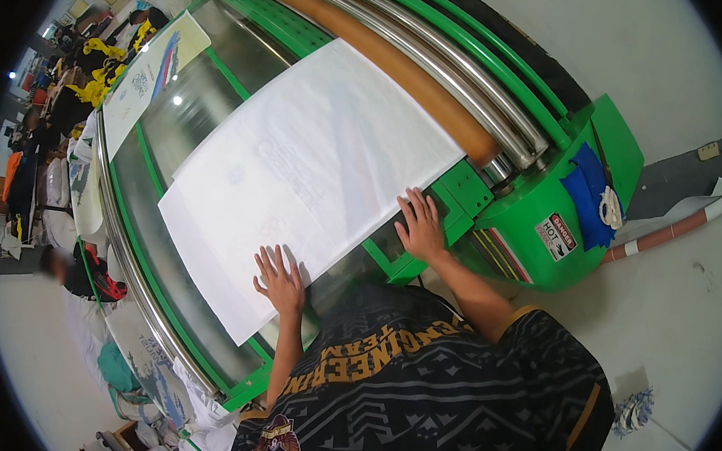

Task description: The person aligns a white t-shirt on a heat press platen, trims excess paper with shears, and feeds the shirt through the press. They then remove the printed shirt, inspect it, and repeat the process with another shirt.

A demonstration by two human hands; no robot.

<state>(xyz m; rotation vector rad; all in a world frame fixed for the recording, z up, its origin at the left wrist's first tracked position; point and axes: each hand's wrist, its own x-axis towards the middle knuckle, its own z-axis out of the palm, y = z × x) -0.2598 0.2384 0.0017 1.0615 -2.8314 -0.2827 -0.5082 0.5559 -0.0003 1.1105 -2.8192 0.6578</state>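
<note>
A large white sheet [299, 164] lies across the metal bed of a green roller machine [250, 12], with faint coloured print showing through it. My left hand [279, 282] rests on the sheet near its close edge, fingers spread. Further to the right, my right hand [420, 225] lies over the sheet's edge near the rollers, its fingers stretched out. Neither hand grips anything. The sheet's far right edge lies along a brown roller [419, 88].
Steel rollers [462, 66] run beside the brown one. A printed sheet [151, 80] lies on the machine's far left side. On the right end are a blue cloth [586, 194], white-handled scissors [610, 208] and a warning label [559, 236]. A brown tube [675, 232] stands beyond. People are at left.
</note>
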